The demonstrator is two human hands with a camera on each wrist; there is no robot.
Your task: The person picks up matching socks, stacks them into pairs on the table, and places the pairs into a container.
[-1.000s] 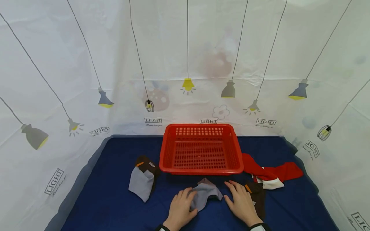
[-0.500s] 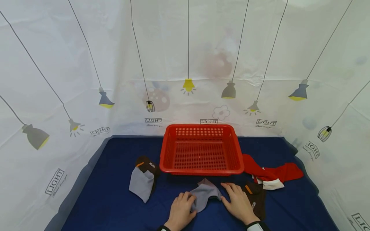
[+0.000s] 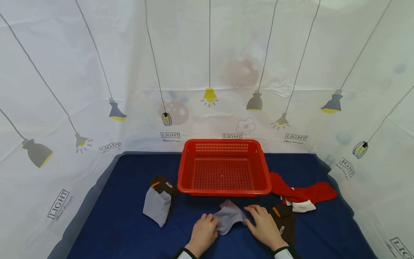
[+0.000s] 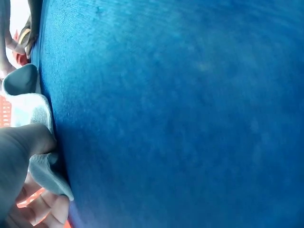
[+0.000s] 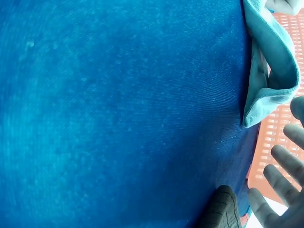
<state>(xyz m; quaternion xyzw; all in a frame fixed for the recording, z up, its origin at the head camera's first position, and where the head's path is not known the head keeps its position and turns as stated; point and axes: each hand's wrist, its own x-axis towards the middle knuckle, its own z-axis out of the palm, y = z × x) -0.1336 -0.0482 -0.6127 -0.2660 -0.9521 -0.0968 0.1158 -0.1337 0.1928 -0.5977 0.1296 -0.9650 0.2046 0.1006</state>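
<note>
A small grey sock (image 3: 229, 218) lies crumpled on the dark blue cloth, in front of the red basket. My left hand (image 3: 203, 234) pinches its left edge; in the left wrist view the thumb (image 4: 40, 138) lies over the grey fabric, with the fingers on its other side. My right hand (image 3: 263, 226) is at the sock's right end, fingers spread and holding nothing, as the right wrist view also shows. Just right of that hand lies a brown sock (image 3: 288, 225) with an orange mark and white lettering, partly covered by the hand.
Behind the hands stands the red plastic basket (image 3: 223, 193), with nothing in it. To the left a light grey sock (image 3: 156, 207) overlaps a brown sock (image 3: 160, 180). Red socks with white parts (image 3: 318, 193) lie right of the basket. A white printed sheet (image 3: 200, 64) surrounds the table.
My right hand has moved left to the grey sock's right end, uncovering more of the brown sock. The left hand's fingers have drawn in at the grey sock's left edge.
</note>
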